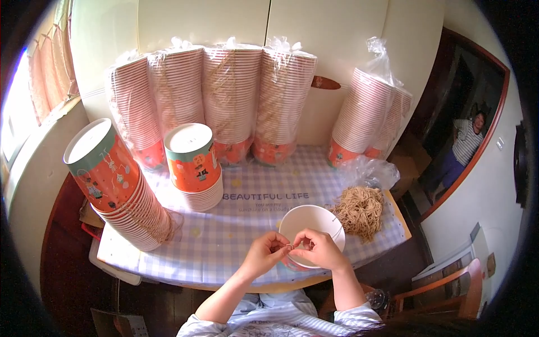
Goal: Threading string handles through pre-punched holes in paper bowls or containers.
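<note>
- At the far left, a curtained window (48, 73) is seen beside the bench (224, 247), which is covered with a lilac-and-white checked cloth.
- A leaning stack of orange paper cups (120, 191) is laid on the left part of the bench, with a shorter upright stack (193, 165) just beside it.
- Along the back wall, bagged cup stacks (224, 95) are stood in a row, wrapped in clear plastic.
- The left hand (268, 253) is held at the near edge of the bench with its fingers curled, the thumb and forefinger pinched on a thin piece of string (290, 246).
- The same string is pinched by the right hand (320, 250), fingers bent and closed, so that the two hands meet fingertip to fingertip.
- A white-lined paper cup (311, 222) is set open side up directly beneath and behind the hands; the right hand rests over its near rim.
- A loose pile of tan string (359, 210) is laid just right of that cup, near the bench's right edge.
- Two more bagged stacks (368, 115) are leaned at the back right.
- A person is seen in a doorway (466, 135) at the far right, well apart from the bench.
</note>
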### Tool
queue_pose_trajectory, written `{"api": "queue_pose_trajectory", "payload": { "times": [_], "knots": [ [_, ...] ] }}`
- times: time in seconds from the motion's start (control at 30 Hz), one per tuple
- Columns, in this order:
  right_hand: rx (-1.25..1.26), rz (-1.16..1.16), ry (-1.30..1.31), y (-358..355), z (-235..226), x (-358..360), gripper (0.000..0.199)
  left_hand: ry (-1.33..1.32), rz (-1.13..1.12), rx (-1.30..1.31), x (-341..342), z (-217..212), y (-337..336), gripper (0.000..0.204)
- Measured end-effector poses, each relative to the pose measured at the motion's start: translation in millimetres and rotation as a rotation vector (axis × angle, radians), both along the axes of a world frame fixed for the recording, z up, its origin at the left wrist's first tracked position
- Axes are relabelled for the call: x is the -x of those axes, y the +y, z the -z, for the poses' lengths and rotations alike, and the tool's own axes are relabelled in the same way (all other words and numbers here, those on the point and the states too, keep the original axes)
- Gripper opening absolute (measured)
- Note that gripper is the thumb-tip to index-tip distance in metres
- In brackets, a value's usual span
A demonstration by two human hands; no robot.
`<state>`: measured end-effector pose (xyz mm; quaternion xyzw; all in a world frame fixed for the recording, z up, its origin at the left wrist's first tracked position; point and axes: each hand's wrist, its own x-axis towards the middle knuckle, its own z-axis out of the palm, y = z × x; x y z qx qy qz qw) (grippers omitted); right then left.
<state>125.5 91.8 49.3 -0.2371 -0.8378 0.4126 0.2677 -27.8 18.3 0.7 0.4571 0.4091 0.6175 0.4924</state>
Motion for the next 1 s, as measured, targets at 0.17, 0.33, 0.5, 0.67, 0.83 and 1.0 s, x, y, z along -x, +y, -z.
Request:
{"api": "queue_pose_trajectory", "payload": {
  "times": [0.17,0.33,0.5,0.67,0.83,1.0],
  "knots": [
    [0.07,0.042,-0.056,-2.1,-7.1,3.9,0.017,0.181,-0.115,-0.034,-1.2,-3.6,-4.5,0.011],
    [0.06,0.007,-0.006,2.2,0.7,3.0,0.014,0.388,-0.226,-0.038,-5.4,-14.8,-11.7,0.012],
    [0.052,0.042,-0.058,4.5,1.7,1.5,0.013,0.43,-0.261,-0.03,-9.0,-18.9,-14.6,0.011],
    [0.021,0.1,-0.051,1.1,-0.3,2.7,0.009,0.523,-0.286,-0.053,-9.6,-19.8,-17.7,0.012],
    [0.06,0.103,-0.031,-0.3,0.6,2.2,0.01,0.59,-0.301,-0.11,-7.2,-20.2,-18.1,0.014],
    [0.094,0.094,-0.008,-2.0,0.5,2.0,0.01,0.491,-0.272,-0.097,-1.8,-19.3,-12.4,0.014]
  ]
}}
